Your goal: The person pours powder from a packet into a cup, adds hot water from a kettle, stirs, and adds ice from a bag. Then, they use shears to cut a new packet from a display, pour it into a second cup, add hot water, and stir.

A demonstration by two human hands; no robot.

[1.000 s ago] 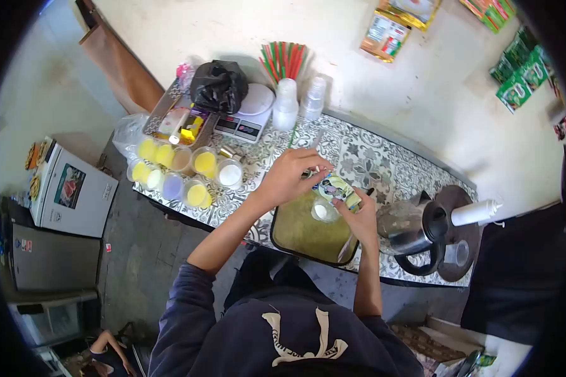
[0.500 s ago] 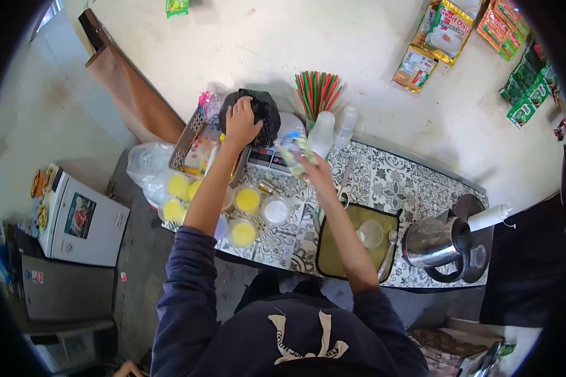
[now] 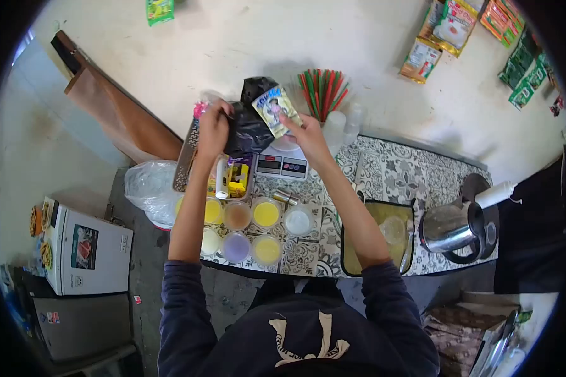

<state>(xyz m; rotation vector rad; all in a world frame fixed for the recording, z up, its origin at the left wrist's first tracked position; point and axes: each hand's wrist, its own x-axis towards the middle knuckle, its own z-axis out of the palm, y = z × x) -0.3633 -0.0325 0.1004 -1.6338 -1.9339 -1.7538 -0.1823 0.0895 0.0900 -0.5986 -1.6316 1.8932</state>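
Observation:
At the back left of the table, my left hand (image 3: 214,120) pinches the edge of a black plastic bag (image 3: 248,133). My right hand (image 3: 305,137) grips a pale yellow printed sachet (image 3: 274,113) with blue lettering, held up against the right side of the bag. Below the bag is a digital scale (image 3: 282,166) with dark panels on its front. Nearer to me stand several cups of powder, among them a yellow one (image 3: 266,214), a brown one (image 3: 237,216), a purple one (image 3: 236,247) and a white one (image 3: 300,220).
Red and green straws (image 3: 322,94) stand behind stacked plastic cups (image 3: 335,129). A basket (image 3: 183,164) with small packets is at the left, beside a clear plastic bag (image 3: 152,188). To the right are an olive cloth (image 3: 353,251), a spoon (image 3: 408,246) and an electric kettle (image 3: 449,227).
My left hand has moved left and down, drawing the black bag's edge sideways. My right hand has raised the sachet up to the bag, its printed face now showing.

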